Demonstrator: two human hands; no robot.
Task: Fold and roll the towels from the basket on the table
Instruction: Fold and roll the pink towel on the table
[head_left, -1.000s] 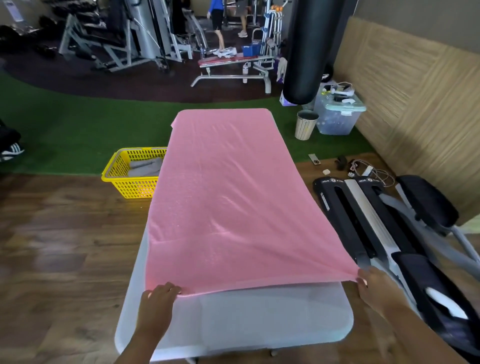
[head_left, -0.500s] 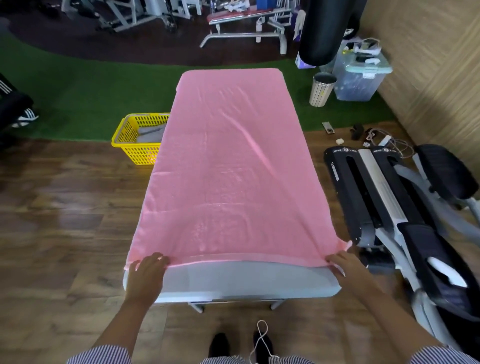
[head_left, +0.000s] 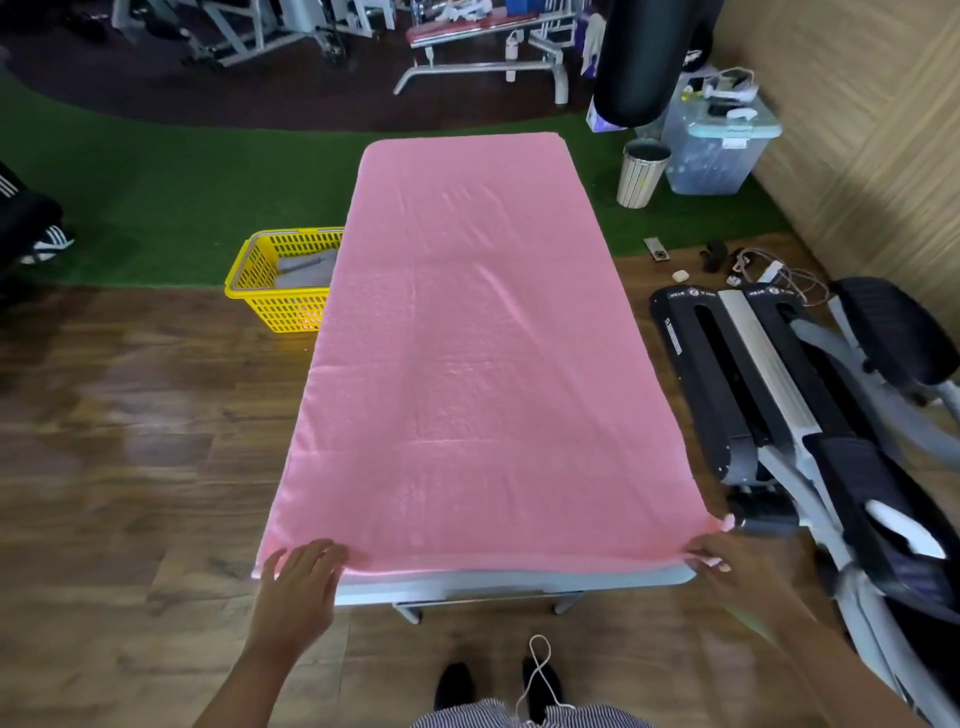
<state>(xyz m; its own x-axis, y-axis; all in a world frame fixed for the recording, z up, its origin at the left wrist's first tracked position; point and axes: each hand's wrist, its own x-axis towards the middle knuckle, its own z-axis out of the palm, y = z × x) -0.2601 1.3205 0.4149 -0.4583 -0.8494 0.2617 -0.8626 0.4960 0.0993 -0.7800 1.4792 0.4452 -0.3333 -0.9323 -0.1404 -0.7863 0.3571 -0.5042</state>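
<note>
Slippage looked the main risk: the left hand (head_left: 301, 577) lay spread with straight fingers on the near left corner of the pink towel (head_left: 478, 364), only pressing it, while the right hand (head_left: 719, 553) pinched the near right corner, so an uneven pull could have skewed it on the table (head_left: 519, 584) or sent it toward the yellow basket (head_left: 283, 283). Compared with a second before, the near edge had dropped from its raised position to lie flat near the table's end, and the left hand had let go its grip.

The pink towel (head_left: 478, 364) was soft matt terry cloth with a faint sheen, the bench (head_left: 519, 584) edge smooth pale vinyl, the yellow basket (head_left: 270, 306) perforated glossy plastic, and the floor (head_left: 130, 441) glossy wood-grain planks.
</note>
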